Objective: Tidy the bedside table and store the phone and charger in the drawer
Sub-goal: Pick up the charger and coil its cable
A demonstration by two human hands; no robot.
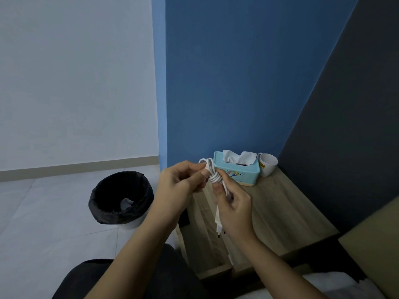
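Note:
Both hands hold a white charger above the left part of the wooden bedside table (280,212). Its cable (212,172) is wound into a bundle with a loop sticking up. My left hand (179,186) pinches the bundle from the left. My right hand (234,209) grips the cable's lower end, and the white plug (218,221) hangs below that hand with its two pins pointing down. A dark object (184,217) shows at the table's left edge, mostly hidden by my left wrist. I cannot see a drawer front clearly.
A light blue tissue box (236,170) and a white cup (267,165) stand at the back of the table by the blue wall. A black-lined waste bin (121,197) sits on the tiled floor to the left. Bed edge and headboard at right.

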